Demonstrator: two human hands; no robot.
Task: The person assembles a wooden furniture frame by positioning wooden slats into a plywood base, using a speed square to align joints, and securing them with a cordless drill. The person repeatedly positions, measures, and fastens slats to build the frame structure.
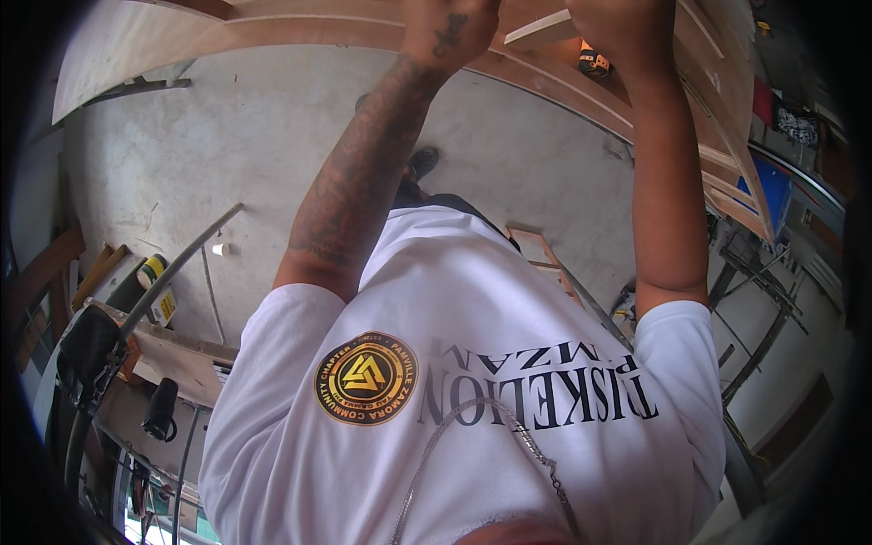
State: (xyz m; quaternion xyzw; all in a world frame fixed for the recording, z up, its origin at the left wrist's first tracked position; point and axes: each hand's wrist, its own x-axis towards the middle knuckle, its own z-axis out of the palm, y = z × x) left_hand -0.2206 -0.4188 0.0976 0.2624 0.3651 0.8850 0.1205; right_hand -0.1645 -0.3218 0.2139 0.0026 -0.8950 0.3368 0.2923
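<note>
Both my arms reach up to the top edge of the view, toward a large wooden frame (581, 91) of curved plywood and strips. My left hand (451, 32) is at its near curved edge, with the back of the hand showing and the fingers cut off by the picture's edge. To its right, my right hand (627, 23) is over the frame, its fingers likewise out of sight. Whether either hand grips anything cannot be seen. A short wooden strip (542, 30) lies between the hands. Just below the right hand, an orange and black power tool (595, 60) shows inside the frame.
Below the frame stretches a grey concrete floor (245, 118). A small white cup (221, 249) and a thin rod lie on it at left. A wooden bench (173, 354) with a black bottle (160, 411) nearby stands lower left. A blue object (770, 186) is at the far right.
</note>
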